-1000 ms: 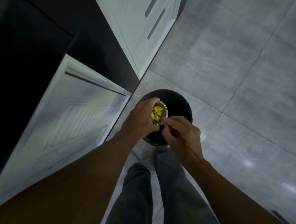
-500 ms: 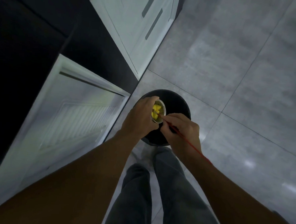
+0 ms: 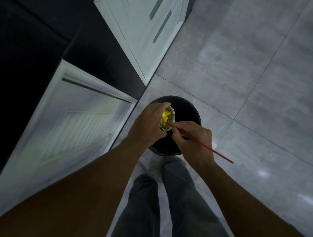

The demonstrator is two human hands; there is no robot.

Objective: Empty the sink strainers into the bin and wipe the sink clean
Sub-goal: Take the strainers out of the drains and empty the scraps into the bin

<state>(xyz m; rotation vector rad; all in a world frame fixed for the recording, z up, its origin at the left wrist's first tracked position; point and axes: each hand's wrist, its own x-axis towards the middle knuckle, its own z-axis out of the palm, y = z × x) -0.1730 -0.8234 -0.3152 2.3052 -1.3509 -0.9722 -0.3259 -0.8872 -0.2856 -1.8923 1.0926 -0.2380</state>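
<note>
**Head view.** The left hand (image 3: 148,125) sits just left of centre, fingers curled round the sink strainer (image 3: 171,117), a small perforated metal cup tipped with its mouth toward 3 o'clock. The cup is held directly over the black bin (image 3: 189,103), which stands on the tiled floor (image 3: 245,68) just above centre. Yellow scraps (image 3: 164,117) cling inside the cup on its 9 o'clock side. The right hand (image 3: 194,138), at 4 o'clock from the cup, pinches a thin red stick (image 3: 220,155) like a pen. The stick's tip reaches into the cup's mouth and its tail runs out toward 4 o'clock.

The step in hand looks like scraping the scraps loose. To do it well, I would tip the mouth further down so the pieces fall into the bin rather than onto the floor. The cup should stay centred over the opening, and the tip should sweep along the wall behind the scraps, levering them outward with short strokes. The cup needs a firm hold against the push.

The left fingers hide the cup's outer wall and base. The bin's inside is plain black, so its contents cannot be made out. The sink is out of view. Dim light swallows the dark area at 10 o'clock beside the open cabinet door (image 3: 75,125). The person's trouser legs (image 3: 166,200) block the floor at 6 o'clock.
</note>
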